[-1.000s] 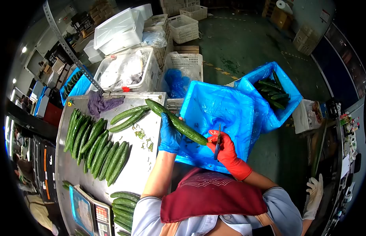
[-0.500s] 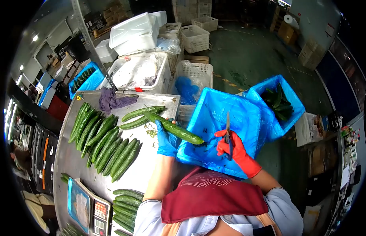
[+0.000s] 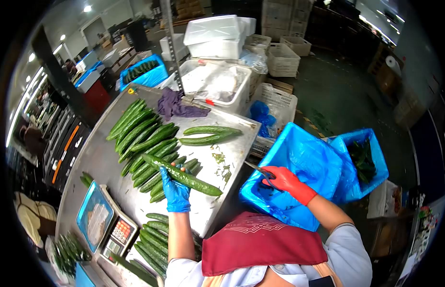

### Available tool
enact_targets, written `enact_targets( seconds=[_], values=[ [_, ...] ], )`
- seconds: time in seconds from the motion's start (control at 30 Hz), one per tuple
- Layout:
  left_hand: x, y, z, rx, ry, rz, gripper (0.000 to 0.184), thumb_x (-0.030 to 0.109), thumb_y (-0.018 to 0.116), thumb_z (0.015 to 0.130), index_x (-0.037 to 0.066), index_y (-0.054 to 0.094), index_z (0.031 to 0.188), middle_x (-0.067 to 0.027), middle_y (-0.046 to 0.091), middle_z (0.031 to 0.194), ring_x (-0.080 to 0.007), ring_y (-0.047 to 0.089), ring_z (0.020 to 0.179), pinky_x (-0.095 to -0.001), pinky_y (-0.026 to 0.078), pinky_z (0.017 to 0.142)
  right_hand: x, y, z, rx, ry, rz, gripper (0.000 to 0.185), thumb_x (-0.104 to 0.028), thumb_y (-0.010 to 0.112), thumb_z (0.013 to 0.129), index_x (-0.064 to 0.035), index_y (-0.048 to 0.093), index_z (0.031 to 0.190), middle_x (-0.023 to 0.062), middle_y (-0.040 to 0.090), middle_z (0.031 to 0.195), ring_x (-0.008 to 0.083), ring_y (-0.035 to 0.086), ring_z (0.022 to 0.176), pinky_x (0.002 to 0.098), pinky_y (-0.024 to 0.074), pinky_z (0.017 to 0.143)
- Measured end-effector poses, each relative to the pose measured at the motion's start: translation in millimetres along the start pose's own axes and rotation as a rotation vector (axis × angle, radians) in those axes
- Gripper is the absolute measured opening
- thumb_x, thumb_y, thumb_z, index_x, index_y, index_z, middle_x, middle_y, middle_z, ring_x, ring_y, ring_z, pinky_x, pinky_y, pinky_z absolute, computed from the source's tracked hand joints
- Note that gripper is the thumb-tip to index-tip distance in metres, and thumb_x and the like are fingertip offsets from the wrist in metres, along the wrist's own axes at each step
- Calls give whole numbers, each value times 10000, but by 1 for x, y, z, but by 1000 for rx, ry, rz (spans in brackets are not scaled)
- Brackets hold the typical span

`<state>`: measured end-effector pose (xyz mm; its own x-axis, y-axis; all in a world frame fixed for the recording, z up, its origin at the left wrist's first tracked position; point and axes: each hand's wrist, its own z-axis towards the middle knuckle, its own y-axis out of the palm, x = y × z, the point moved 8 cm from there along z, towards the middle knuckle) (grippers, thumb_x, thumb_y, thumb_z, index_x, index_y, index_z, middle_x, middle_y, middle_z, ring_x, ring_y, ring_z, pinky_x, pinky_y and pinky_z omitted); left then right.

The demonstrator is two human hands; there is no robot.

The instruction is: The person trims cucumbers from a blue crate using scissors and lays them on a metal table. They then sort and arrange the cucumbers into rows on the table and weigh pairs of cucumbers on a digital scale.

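While your blue-gloved left hand grips a long green cucumber around its middle, your red-gloved right hand is closed on the handles of the scissors, blades pointing left toward the edge of the steel tabletop. You've got that cucumber slanting above the tabletop, far end to the left over the near part of a long row of cucumbers, near end to the right over bare metal; whether it touches the row, I can't tell. And look just beyond it: green trimmings scattered about, with a pair of cucumbers lying farther back, near the crumpled purple cloth. Closer to you, more cucumbers sit in a near pile, right beside the digital scale on the left. Over on the right, your scissors hand is above the near-left part of a blue-lined crate, and just past that stands a second blue-lined crate holding dark green cucumbers. Far side, beyond the tabletop, a white crate is heaped with plastic.
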<state>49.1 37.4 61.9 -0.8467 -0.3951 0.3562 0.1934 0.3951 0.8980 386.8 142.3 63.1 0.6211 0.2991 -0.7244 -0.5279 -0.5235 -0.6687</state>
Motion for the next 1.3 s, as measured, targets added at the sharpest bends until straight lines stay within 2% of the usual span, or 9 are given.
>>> enact_targets(
  seconds=[0.23,0.43,0.57,0.63,0.67,0.8,0.93,1.13,1.3],
  values=[
    [53,-50,-23,101,95,-38,397,450,590,902,73,579,1025,-107,609,849,-265,599,763,-411,521,742,-52,58,111,-71,-540,-413,580,-251,649,806,-80,479,1333,237,613,1054,406,581,951,472,471,815],
    [60,-75,-22,130,111,-157,368,427,614,894,71,598,986,-103,614,848,-254,599,765,-391,519,773,-45,79,159,-94,-527,-335,268,-299,657,821,-62,598,713,133,591,590,300,550,484,439,427,477],
    [38,-80,-16,76,93,-210,311,356,613,913,64,578,1016,-86,600,840,-193,594,737,-318,526,709,-76,116,170,-287,-359,-110,167,-227,616,847,-67,663,837,67,634,626,219,574,494,385,441,477],
    [39,-56,-31,108,181,265,291,302,609,925,54,535,1058,-77,596,837,-164,589,702,-295,521,667,-145,125,140,-306,-462,-98,133,-136,603,819,-83,694,901,79,661,650,262,611,521,411,458,491],
    [37,-45,-39,97,185,347,285,284,609,927,54,519,1067,-73,597,837,-159,589,693,-293,519,659,-148,142,141,-480,-187,-158,362,-58,593,770,-113,661,1122,120,702,881,303,675,778,415,518,666],
    [37,-35,-66,103,172,464,322,257,615,923,39,485,1121,-93,597,823,-168,601,687,-312,523,669,-182,202,138,-486,-779,10,631,-16,587,750,-113,469,1363,155,547,1298,310,520,1203,385,406,1011],
    [53,-55,-100,285,239,531,319,211,609,924,23,472,1142,-87,600,805,-164,606,683,-293,516,654,-216,236,129,-378,-916,254,410,25,569,737,-52,615,1137,52,574,735,177,539,644,325,442,616],
    [82,-74,-163,508,409,497,246,143,637,902,68,513,1102,-39,603,851,-129,588,698,-262,509,642,-228,283,135,-712,-690,312,181,-140,624,851,-48,649,1005,62,547,641,128,519,602,297,433,579],
    [114,-82,-208,572,611,506,265,138,639,899,48,516,1116,-59,608,852,-148,604,705,-278,517,641,-263,283,156,-587,-746,179,198,-157,620,846,-41,648,1004,138,589,663,219,561,622,340,444,595]
  ],
)
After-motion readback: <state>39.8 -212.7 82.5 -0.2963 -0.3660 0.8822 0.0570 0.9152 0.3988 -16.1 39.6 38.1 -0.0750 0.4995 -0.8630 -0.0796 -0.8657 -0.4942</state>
